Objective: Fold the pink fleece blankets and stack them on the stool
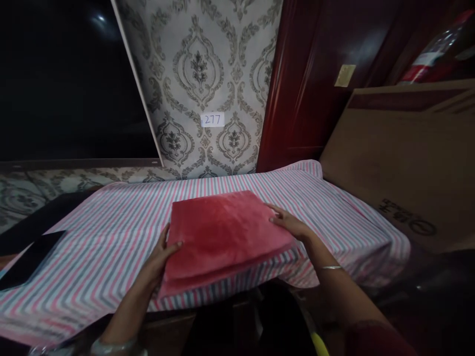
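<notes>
The left hand [161, 252] and right hand [289, 222] stand apart, one at each side of a folded red cloth [222, 237], with the thumb of the left lying over its edge and the fingers of the right resting on its far corner. Neither hand visibly closes around it; they seem placed to keep the layers square and aligned. The cloth is a soft, plush stack lying near the front edge of the table [92, 262], its folded layers showing along the near side, and the position looks chosen to keep it within easy reach. A thin bangle [332, 267] circles the right wrist. A striped sheet [237, 190] covers the table, probably to give a clean surface. To the left, a flat black tablet [29, 259] lies on the sheet, set aside from the cloth. Further back, a cardboard box [401, 163] leans at the right, beside a dark red door [300, 84]. Damask wallpaper [200, 74] rises behind, bearing a paper label [212, 119] marked 277.
</notes>
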A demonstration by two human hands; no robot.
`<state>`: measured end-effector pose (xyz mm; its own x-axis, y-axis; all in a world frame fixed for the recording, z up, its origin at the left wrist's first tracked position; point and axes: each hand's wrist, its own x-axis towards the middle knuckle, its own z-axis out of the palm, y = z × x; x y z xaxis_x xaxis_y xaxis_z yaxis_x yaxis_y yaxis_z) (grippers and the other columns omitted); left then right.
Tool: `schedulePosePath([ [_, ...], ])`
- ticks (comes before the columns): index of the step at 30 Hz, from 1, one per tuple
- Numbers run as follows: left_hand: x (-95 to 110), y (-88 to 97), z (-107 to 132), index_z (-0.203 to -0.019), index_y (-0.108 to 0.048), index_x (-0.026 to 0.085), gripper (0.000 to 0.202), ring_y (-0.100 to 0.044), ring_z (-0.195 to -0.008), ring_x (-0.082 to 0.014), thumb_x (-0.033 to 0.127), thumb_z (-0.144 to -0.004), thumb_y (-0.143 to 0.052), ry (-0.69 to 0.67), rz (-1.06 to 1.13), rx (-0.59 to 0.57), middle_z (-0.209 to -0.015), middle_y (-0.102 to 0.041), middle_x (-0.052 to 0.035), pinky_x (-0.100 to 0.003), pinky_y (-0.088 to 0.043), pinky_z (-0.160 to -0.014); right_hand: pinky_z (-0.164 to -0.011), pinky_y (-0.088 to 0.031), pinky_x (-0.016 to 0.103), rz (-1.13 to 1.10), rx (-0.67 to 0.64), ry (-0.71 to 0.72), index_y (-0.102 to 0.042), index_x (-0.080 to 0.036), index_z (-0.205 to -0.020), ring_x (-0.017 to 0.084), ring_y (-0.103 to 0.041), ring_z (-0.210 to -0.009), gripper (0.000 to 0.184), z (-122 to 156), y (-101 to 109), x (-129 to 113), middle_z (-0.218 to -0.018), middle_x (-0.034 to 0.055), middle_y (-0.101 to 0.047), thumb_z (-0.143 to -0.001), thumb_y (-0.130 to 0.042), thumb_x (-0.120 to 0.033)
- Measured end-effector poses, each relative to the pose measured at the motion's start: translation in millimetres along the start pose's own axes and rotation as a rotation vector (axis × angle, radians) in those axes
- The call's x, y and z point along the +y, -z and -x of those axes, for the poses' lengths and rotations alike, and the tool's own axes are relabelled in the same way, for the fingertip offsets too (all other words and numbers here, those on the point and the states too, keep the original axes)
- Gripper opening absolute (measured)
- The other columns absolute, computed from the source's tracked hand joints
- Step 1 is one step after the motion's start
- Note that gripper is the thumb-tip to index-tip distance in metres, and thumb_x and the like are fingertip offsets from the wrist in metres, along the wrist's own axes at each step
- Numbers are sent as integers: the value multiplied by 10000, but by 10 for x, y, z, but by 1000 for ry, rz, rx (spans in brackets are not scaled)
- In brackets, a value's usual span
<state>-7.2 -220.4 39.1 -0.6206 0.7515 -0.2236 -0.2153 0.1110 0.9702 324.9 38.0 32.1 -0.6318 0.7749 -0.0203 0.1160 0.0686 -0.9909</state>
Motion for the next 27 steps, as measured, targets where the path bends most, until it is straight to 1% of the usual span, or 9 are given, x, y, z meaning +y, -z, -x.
schedulePosePath([
  [3, -201, -19, 156, -1573, -208, 341, 1067, -678, -1135, -291, 238, -715, -834, 66, 91, 4, -1444, -561, -141, -373, -601, -889, -925, -514, 394, 111, 27, -13, -538, -188, -1430, 233, -645, -1016, 797, 133, -16, 276, -1141, 77, -698, -720, -747, -485],
  [6, -216, -25, 193, -1580, -198, 308, 1085, -717, -1044, -289, 180, -713, -837, 62, 94, 33, -1337, -639, -167, -393, -606, -876, -953, -503, 473, 293, 214, 20, -492, -149, -1463, 283, -644, -1072, 744, 214, -96, 371, -1158, 139, -691, -819, -623, -498],
  [9, -134, -61, 206, -1579, -213, 285, 999, -736, -988, -274, 131, -766, -772, 63, 105, 43, -1302, -661, -172, -392, -610, -860, -1072, -414, 544, 587, 436, 293, -513, -152, -1444, 336, -560, -1240, 687, 383, -356, 251, -1335, 185, -611, -843, -586, -476],
  [10, -105, -80, 217, -1578, -218, 278, 976, -737, -983, -270, 116, -778, -753, 68, 112, 53, -1295, -665, -172, -389, -609, -861, -1115, -363, 562, 683, 437, 414, -497, -154, -1456, 348, -503, -1308, 698, 469, -501, 193, -1406, 189, -561, -842, -595, -470],
  [12, -55, -121, 249, -1576, -229, 264, 947, -738, -981, -263, 93, -790, -729, 74, 127, 69, -1289, -669, -172, -387, -606, -871, -1157, -285, 588, 861, 307, 589, -419, -192, -1513, 355, -401, -1401, 754, 663, -862, 102, -1503, 169, -474, -834, -636, -434],
  [15, 2, -176, 305, -1577, -228, 250, 919, -735, -993, -260, 83, -807, -701, 68, 151, 61, -1305, -661, -170, -393, -599, -892, -1168, -189, 647, 1087, 120, 652, -252, -292, -1584, 381, -213, -1497, 933, 889, -1437, 129, -1644, 132, -230, -773, -713, -320],
  [17, 37, -202, 337, -1576, -232, 240, 888, -728, -1016, -257, 85, -825, -679, 71, 160, 63, -1314, -657, -165, -391, -591, -911, -1163, -163, 660, 1141, 126, 670, -222, -306, -1587, 370, -173, -1512, 971, 938, -1732, 259, -1655, 141, -185, -752, -712, -226],
  [22, 122, -243, 367, -1561, -282, 240, 827, -690, -1114, -249, 103, -843, -668, 95, 178, 113, -1334, -651, -134, -378, -552, -990, -1162, -132, 653, 1116, 315, 777, -303, -289, -1550, 310, -282, -1476, 855, 802, -2028, 559, -1577, 147, -377, -778, -596, -71],
  [27, 135, -262, 302, -1545, -316, 275, 776, -596, -1265, -230, 180, -863, -675, 83, 203, 130, -1438, -577, -88, -342, -480, -1081, -1176, -112, 640, 1039, 395, 818, -326, -262, -1547, 289, -435, -1361, 836, 669, -2036, 475, -1455, 122, -536, -763, -526, -51],
])
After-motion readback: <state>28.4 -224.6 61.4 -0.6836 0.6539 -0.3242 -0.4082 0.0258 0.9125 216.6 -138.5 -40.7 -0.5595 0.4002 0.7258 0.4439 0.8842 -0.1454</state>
